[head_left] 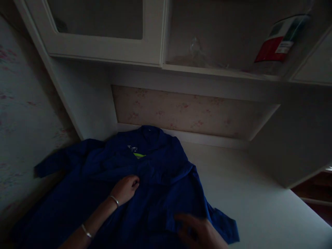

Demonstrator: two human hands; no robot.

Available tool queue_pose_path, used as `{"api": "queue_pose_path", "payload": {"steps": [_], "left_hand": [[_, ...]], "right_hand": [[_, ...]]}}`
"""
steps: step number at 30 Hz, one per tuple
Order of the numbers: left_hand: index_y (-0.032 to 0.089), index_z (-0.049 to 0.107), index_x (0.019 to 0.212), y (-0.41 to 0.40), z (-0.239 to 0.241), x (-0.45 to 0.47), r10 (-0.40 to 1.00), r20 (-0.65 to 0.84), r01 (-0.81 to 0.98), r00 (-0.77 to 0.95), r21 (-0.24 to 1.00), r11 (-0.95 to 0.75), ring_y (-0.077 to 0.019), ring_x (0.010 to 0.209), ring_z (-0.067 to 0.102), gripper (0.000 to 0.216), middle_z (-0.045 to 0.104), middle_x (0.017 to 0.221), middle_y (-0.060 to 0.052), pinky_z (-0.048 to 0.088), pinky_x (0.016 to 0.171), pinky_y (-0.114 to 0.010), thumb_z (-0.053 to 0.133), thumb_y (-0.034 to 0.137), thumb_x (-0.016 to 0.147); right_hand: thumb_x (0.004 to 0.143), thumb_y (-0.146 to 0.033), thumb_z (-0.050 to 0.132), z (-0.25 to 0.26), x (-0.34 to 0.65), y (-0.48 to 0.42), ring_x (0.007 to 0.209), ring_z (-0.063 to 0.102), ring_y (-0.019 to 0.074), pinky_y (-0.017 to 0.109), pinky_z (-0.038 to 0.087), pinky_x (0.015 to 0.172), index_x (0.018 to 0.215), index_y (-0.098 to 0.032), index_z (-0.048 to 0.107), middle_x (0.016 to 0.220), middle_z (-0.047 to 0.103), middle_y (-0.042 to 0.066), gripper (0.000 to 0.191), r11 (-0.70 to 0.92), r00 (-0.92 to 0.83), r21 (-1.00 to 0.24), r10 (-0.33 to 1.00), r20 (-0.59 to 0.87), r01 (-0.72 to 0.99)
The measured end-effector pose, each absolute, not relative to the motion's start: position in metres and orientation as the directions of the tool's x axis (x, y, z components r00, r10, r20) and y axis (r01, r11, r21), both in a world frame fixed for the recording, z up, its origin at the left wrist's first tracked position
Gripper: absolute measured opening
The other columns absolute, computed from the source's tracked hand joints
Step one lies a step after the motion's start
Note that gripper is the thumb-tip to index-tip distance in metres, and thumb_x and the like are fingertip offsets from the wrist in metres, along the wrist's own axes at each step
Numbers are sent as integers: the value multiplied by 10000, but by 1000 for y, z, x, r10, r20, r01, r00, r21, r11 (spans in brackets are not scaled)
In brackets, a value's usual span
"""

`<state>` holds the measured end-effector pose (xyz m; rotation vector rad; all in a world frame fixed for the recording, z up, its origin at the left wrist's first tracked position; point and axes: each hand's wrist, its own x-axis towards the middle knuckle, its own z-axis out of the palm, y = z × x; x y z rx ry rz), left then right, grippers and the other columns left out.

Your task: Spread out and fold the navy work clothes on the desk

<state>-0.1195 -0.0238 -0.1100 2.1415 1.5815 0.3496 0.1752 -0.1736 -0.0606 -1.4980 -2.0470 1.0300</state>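
Dim, underexposed view; the faint light falls on the white counter [259, 204] at right, while the left side sinks into shadow. The right hand [199, 230] is motion-blurred, and straight edges bow near the frame's borders

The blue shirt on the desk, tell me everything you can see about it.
The blue shirt is a deep blue collared garment of woven-looking cloth, spread front-up and rumpled across the white desk. Its collar points toward the back wall, with a pale label and a yellow-green tag inside the neck. One short sleeve reaches left against the wall; the other lies at the lower right. The left hand rests curled on the chest, and the right hand, blurred, touches the cloth near the right sleeve.
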Motion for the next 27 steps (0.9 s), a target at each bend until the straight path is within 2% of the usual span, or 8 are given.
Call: {"api": "queue_pose_path", "payload": {"steps": [7,11,15,18,20,23,25,27], "left_hand": [[219,542,954,-73,-113,-116,973,-84,875,216,458,-155,-179,825,637,273,631,990,-53,415,730,-301,268,228,950],[204,504,1022,-87,-109,-113,990,-106,884,98,465,-38,-166,846,664,363,652,1002,-84,438,742,-273,146,243,973],[188,317,1368,-70,-100,-116,995,-97,873,3,486,45,-169,1080,630,468,615,1226,-93,445,857,-254,299,426,965],[217,138,1490,-45,-100,-125,991,-134,886,20,462,45,-183,874,684,697,697,969,-18,467,734,-270,451,433,906],[177,267,1469,-33,-105,-128,985,-159,911,71,412,1,-236,848,685,655,714,865,-46,465,731,-317,476,377,882],[134,514,1305,-28,-117,-124,983,-148,917,104,397,-37,-308,982,665,464,710,1045,-165,449,852,-412,342,301,908],[172,527,1259,-31,-121,-123,983,-135,889,124,456,-49,-259,970,675,457,709,1076,-138,460,862,-370,232,296,933],[198,472,1270,-33,-120,-133,981,-147,844,124,535,-27,-202,797,699,493,734,900,-73,499,752,-300,133,361,950]], "right_hand": [[954,-254,364,-68,110,0,957,652,191,302,479,818,1266,-211,538,1043,692,76,359,30,-126,-630,986,-109,776],[987,-380,365,-86,86,65,1064,603,240,450,482,906,1368,-198,422,1202,606,124,426,-7,-94,-569,985,-148,822],[903,-416,575,-92,76,94,1057,592,233,475,496,911,1244,-180,537,1216,588,93,416,79,-250,-531,933,-258,843],[884,-373,614,-91,75,98,1011,604,215,451,504,889,1145,-169,590,1145,617,74,333,153,-352,-531,888,-297,833],[878,-368,618,-86,78,93,970,611,206,441,502,872,1127,-163,593,1094,631,67,324,182,-383,-553,883,-272,813],[881,-370,584,-72,92,78,768,623,166,353,501,744,1098,-177,595,895,657,29,291,180,-385,-628,900,-205,757],[900,-389,517,-57,108,64,604,581,127,277,456,624,1027,-196,598,729,621,-15,245,150,-351,-697,924,-154,702],[928,-445,420,-40,133,48,532,523,103,240,400,556,931,-207,574,642,550,-44,283,108,-266,-761,960,-88,640]]}}
